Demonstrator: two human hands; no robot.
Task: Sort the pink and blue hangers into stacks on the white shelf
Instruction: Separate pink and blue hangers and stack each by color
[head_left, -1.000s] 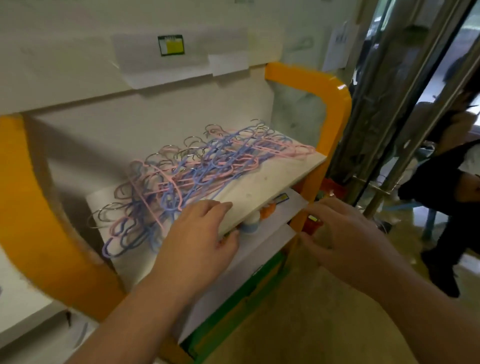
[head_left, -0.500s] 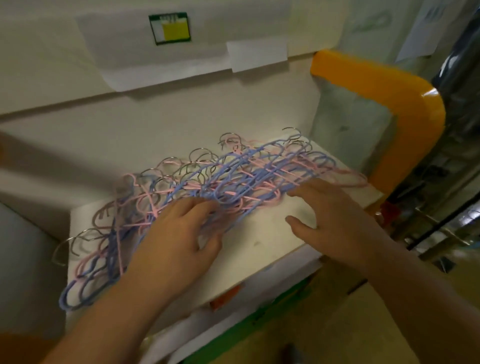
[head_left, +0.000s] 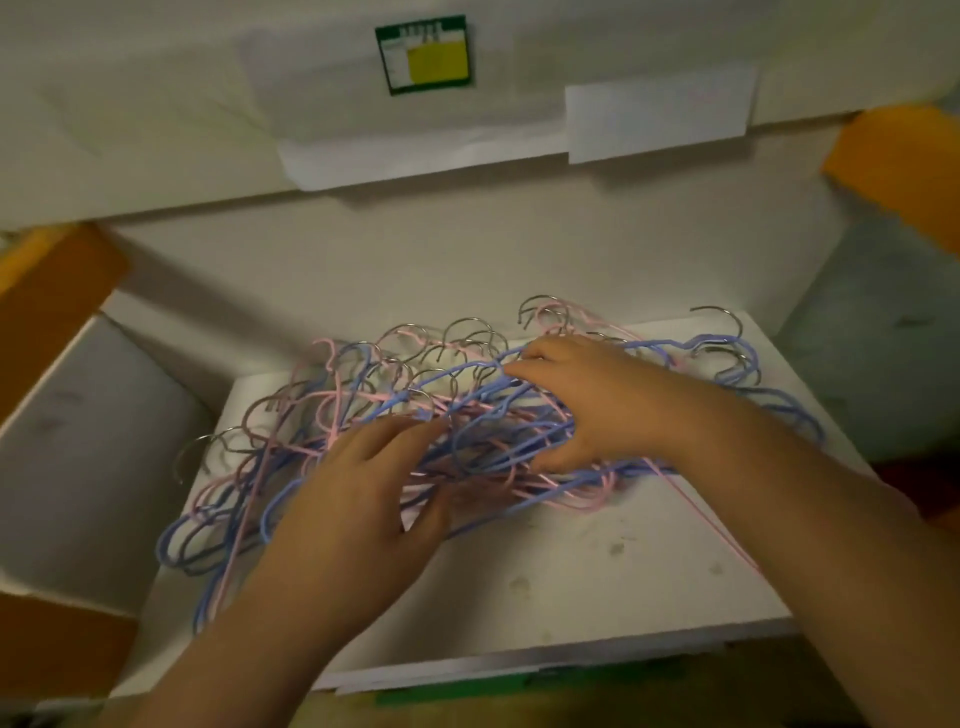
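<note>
A tangled heap of pink and blue wire hangers (head_left: 322, 431) with metal hooks lies across the back half of the white shelf (head_left: 597, 566). My left hand (head_left: 358, 499) rests on the heap's front middle with fingers spread and slightly bent, the thumb under a few wires. My right hand (head_left: 587, 400) lies on the right part of the heap; its fingers curl round blue hangers (head_left: 457, 374) near their hooks, and its thumb is tucked under the wires. The two colours are mixed together in one pile.
The shelf's back wall is white, with a green and yellow label (head_left: 423, 54) and taped paper above. Orange frame parts (head_left: 898, 156) flank the shelf at right and left. A grey-white side panel (head_left: 88, 447) stands left of the shelf. Bare, stained shelf surface lies in front of the heap.
My view has closed in on the shelf. My right hand came up from below the shelf's edge onto the heap and took hold of blue hangers. My left hand slid further onto the pile.
</note>
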